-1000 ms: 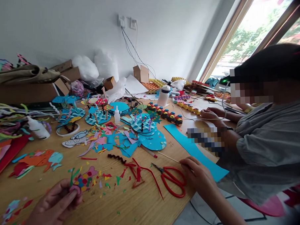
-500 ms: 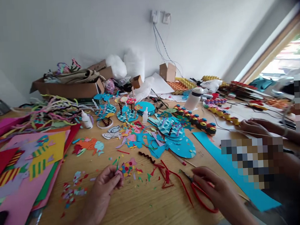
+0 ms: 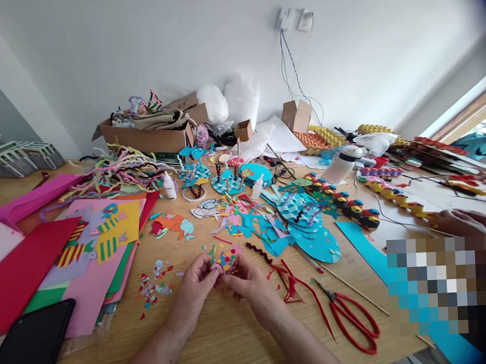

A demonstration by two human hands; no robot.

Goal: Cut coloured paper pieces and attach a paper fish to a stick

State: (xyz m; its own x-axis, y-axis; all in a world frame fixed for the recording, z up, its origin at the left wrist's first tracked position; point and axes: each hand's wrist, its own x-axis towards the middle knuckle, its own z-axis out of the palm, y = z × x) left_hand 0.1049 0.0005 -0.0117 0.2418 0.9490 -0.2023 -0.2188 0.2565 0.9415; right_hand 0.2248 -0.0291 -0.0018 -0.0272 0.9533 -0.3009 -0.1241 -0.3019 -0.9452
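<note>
Near the front middle of the table, my left hand (image 3: 197,286) pinches a small purple paper piece (image 3: 218,267). My right hand (image 3: 249,286) is closed close beside it, its fingertips by the same piece; what they grip is too small to make out. Just behind the fingers is a pink paper fish with coloured dots (image 3: 227,258). Red-handled scissors (image 3: 353,316) lie on the table to the right, beside red pipe cleaners (image 3: 308,292). Small paper scraps (image 3: 154,282) are scattered left of my hands.
Coloured paper sheets (image 3: 98,295) and a black phone (image 3: 36,341) lie at the left. Blue paper discs (image 3: 314,240), glue bottles (image 3: 169,186) and a cardboard box (image 3: 144,140) stand farther back. Another person's hand (image 3: 466,221) is at the right.
My right hand has left the scissors and moved left to meet my left hand. The scissors now lie fully on the table. The view has shifted left, showing more of the phone.
</note>
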